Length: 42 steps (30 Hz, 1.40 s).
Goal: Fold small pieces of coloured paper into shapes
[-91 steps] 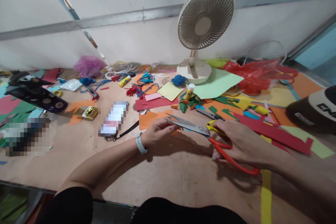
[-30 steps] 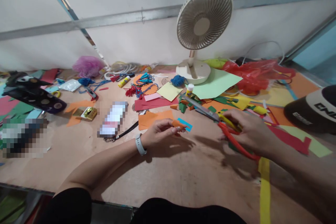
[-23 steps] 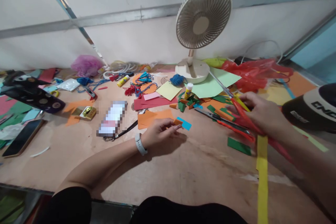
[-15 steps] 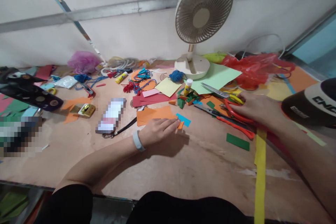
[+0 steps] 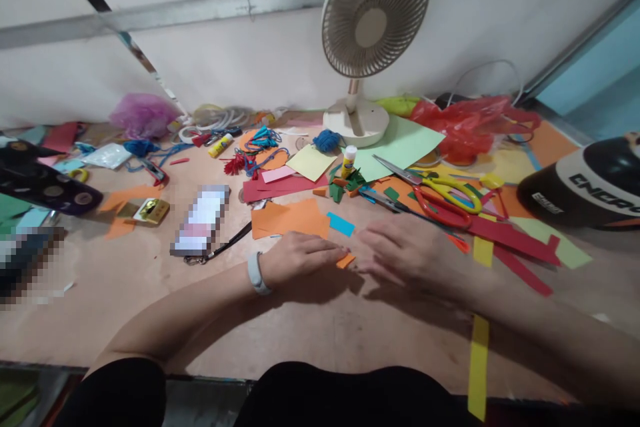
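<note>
My left hand (image 5: 299,257), with a pale band at the wrist, holds a small orange paper piece (image 5: 346,261) at its fingertips, low over the table. Close on its right is my right hand (image 5: 407,250); motion blurs its bent fingers, and whether they touch the paper I cannot tell. A blue paper strip (image 5: 341,223) lies just beyond the fingertips. Behind my left hand rests a larger orange sheet (image 5: 290,219). Scissors with red and yellow handles (image 5: 443,202) lie past my right hand, which partly covers a red-handled cutter (image 5: 457,242).
A white fan (image 5: 360,123) stands at the back. Beside it are a glue stick (image 5: 349,161) and folded green and orange paper bits (image 5: 345,185). A phone (image 5: 201,220) lies left, a black tumbler (image 5: 583,183) right. A yellow strip (image 5: 479,367) overhangs the front edge.
My right hand has let go of the scissors and moved left, beside my left hand. The scissors now lie on the table. The view has shifted slightly right.
</note>
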Tool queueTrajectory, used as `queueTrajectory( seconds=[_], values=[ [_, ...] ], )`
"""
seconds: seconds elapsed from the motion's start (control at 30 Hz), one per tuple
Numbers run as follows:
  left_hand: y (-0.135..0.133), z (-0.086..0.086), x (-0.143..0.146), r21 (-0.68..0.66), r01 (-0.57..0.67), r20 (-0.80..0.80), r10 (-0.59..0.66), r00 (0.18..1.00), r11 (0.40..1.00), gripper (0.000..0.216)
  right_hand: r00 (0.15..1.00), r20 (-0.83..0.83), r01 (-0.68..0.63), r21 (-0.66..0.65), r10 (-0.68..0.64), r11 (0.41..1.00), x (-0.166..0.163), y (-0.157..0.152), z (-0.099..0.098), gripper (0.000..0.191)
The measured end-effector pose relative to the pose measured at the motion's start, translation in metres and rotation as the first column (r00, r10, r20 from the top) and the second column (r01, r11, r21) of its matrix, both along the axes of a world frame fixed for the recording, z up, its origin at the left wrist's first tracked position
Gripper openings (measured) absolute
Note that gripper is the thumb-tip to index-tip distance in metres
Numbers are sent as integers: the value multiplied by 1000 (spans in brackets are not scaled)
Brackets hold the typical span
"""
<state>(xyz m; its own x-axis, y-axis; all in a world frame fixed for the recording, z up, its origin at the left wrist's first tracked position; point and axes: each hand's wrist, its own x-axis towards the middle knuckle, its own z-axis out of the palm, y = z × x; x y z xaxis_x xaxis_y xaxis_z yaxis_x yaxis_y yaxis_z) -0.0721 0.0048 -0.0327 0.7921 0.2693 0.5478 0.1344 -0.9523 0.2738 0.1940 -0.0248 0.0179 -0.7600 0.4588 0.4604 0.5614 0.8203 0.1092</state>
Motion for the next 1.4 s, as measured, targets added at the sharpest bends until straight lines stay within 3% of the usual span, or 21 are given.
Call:
queueTrajectory(
  seconds=[0.1, 0.23, 0.33, 0.4, 0.47, 0.6, 0.73, 0.8, 0.87, 0.9, 0.97, 1.03, 1.1, 1.2, 1.27, 1.33, 1.4],
  values=[
    [-8, 2, 8, -332, 62, 156, -10, 988, 941, 23, 996, -42, -78, -63, 75, 995, -24, -7, 0, 21],
    [-14, 9, 13, -654, 78, 186, 59, 981, 753, 25, 987, -154, -97, -336, 47, 937, -27, -3, 4, 27],
    [-13, 16, 10, -799, 73, 117, 35, 992, 597, 29, 981, -183, -157, -562, 63, 812, -24, -2, 7, 30],
    [-11, 19, 7, -867, 96, 69, -73, 995, 489, 33, 980, -181, -185, -697, 79, 693, -23, -3, 9, 31],
    [-9, 21, 6, -883, 134, 57, -181, 982, 450, 36, 976, -193, -215, -787, 100, 579, -24, -4, 11, 26],
    [-10, 25, 10, -766, 211, 48, -273, 961, 607, 39, 961, -235, -275, -875, 146, 400, -26, -5, 12, 19],
    [-16, 31, 14, -627, 250, 104, -239, 966, 738, 38, 965, -236, -262, -904, 119, 338, -26, -9, 11, 25],
    [-20, 33, 15, -583, 249, 136, -209, 968, 774, 39, 963, -243, -266, -916, 113, 301, -26, -12, 11, 27],
    [-23, 35, 15, -603, 251, 155, -197, 968, 757, 42, 962, -255, -273, -929, 101, 251, -26, -14, 11, 29],
    [-23, 34, 15, -644, 253, 153, -202, 967, 722, 43, 961, -263, -277, -932, 89, 233, -26, -15, 11, 30],
    [-19, 32, 13, -770, 227, 118, -216, 969, 596, 47, 965, -261, -263, -945, 34, 196, -26, -13, 10, 34],
    [-12, 29, 9, -877, 120, 38, -182, 983, 466, 52, 972, -213, -197, -969, -101, 151, -24, -5, 6, 38],
    [0, 27, 4, -859, 9, -19, -50, 999, 512, 57, 935, -147, -114, -986, -323, 118, -20, 9, 0, 42],
    [21, 25, -8, -731, -143, -20, 189, 982, 667, 57, 748, -263, -88, -949, -609, 301, -11, 34, -14, 51],
    [35, 25, -17, -555, -290, -94, 287, 953, 780, 53, 682, -276, -22, -934, -678, 357, -5, 47, -23, 52],
    [43, 21, -26, -335, -355, -233, 288, 929, 873, 49, 671, -272, 37, -917, -689, 398, -1, 53, -29, 52],
    [44, 12, -31, -180, -391, -354, 311, 882, 903, 69, 711, -263, 109, -875, -652, 471, -3, 50, -34, 48]
  ],
)
